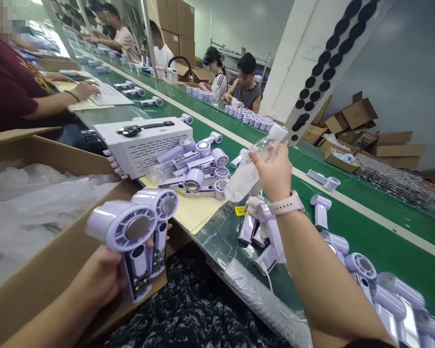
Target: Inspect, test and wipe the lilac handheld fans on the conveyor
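My left hand [103,273] grips two lavender handheld fans by their handles, over the edge of an open carton. The nearer handheld fan [136,227] has a round grille with a metal disc, and its handle shows a dark panel. Behind it, the second handheld fan [166,205] partly overlaps it. Raised above the bench, my right hand [277,171] is closed on a clear plastic bag [244,179]; something pale shows at its upper end, but I cannot tell its kind. Below my right wrist lie several more fans [271,232], one with a white cable.
The carton [50,232] at left holds plastic bags. A white slotted box [145,145] stands beside piled fans [203,169] on yellow paper [188,208]. A green conveyor [348,217] carries more fans. Another person's hand [85,91] is at upper left; other people sit across the belt.
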`<state>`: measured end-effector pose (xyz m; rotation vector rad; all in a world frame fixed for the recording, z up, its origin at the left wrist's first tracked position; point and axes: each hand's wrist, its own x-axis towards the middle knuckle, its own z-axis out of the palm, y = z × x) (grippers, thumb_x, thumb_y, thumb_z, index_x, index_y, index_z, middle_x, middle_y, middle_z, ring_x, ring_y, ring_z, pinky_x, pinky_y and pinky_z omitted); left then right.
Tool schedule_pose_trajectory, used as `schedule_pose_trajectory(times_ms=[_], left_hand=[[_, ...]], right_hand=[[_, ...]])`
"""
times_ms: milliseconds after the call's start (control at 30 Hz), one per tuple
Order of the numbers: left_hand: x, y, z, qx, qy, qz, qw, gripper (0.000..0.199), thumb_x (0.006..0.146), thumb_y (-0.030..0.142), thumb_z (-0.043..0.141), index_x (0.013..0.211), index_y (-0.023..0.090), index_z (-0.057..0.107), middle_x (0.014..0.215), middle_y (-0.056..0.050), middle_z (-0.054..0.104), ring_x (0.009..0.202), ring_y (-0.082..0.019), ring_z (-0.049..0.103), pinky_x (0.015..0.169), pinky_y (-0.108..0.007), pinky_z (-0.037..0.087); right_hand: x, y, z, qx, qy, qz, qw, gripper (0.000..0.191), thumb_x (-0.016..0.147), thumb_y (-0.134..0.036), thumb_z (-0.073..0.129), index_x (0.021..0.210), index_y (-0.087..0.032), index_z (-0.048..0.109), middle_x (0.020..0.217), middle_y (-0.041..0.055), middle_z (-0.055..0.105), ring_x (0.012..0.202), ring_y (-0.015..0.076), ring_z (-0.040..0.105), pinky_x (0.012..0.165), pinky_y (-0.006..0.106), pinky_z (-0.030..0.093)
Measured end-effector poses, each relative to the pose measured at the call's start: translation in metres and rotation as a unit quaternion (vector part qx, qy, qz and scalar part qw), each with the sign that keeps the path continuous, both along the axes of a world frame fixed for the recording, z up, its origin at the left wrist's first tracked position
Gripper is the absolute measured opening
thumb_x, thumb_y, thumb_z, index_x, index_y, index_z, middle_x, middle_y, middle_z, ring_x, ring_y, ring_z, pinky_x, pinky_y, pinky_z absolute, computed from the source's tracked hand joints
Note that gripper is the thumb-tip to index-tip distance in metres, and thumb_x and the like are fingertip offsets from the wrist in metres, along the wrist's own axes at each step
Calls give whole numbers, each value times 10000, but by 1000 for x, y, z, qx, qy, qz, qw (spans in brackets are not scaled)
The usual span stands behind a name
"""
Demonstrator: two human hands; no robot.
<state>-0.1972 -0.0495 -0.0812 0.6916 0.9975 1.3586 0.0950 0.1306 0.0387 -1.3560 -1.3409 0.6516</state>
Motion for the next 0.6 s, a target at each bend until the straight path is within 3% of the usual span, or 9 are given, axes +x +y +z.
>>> schedule_pose_trajectory(times_ms=[100,267,433,500,600], left_hand=[[17,5,9,53,25,-40,997,762,487,897,722,748,183,778,1084,-117,785,1024,-360,716,874,-398,606],[41,3,11,40,-15,-59,997,717,536,886,694,737,202,772,974,-93,788,1030,-321,716,980,-410,569],[53,5,14,25,-40,-17,999,679,579,838,727,735,177,762,939,-93,788,896,-260,728,820,-302,598],[56,9,14,27,-49,-28,998,666,555,818,764,718,172,760,900,-93,791,829,-245,725,775,-300,604],[63,18,15,5,-76,-38,996,666,506,805,804,701,170,756,863,-86,791,823,-227,725,804,-296,609]], right_hand=[[-11,22,3,36,-233,-42,971,508,868,-419,729,1226,-167,469,1111,191,700,1093,409,659,948,546,478],[-13,30,-23,10,-297,-41,954,489,914,-397,659,1267,-145,434,1193,242,695,1098,400,668,917,503,491],[8,25,-36,-41,-369,-11,928,493,933,-428,630,1288,-124,478,1097,210,739,999,335,718,830,417,523],[21,15,-35,-61,-411,-10,910,462,898,-449,670,1210,-126,563,1026,211,746,966,351,716,821,443,518],[34,-6,-42,-71,-477,-18,876,263,823,-374,732,946,-149,675,972,237,732,1022,408,667,873,537,473]])
